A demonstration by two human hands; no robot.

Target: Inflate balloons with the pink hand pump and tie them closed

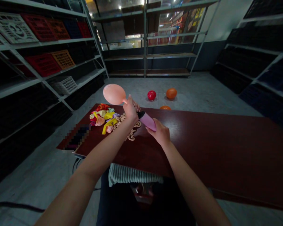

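A partly inflated peach balloon (114, 94) points up and away to the left, its neck running into the fingers of my left hand (130, 110). That hand is closed around the neck, close to the dark end of a pink-purple balloon pump (148, 121). My right hand (161, 132) grips the pump's other end. How the neck meets the nozzle is hidden by my left fingers. Below and left of my hands lies a pile of limp coloured balloons (106, 116). Beside it are several beige, curly balloon-like pieces (132, 134).
The dark red table (212, 141) extends to the right. On the floor beyond sit a red balloon (151, 95) and an orange balloon (171, 93); another orange one (165, 107) shows behind the table edge. Shelves with crates (42, 64) stand left. A ribbed grey-green cloth (132, 174) covers my lap.
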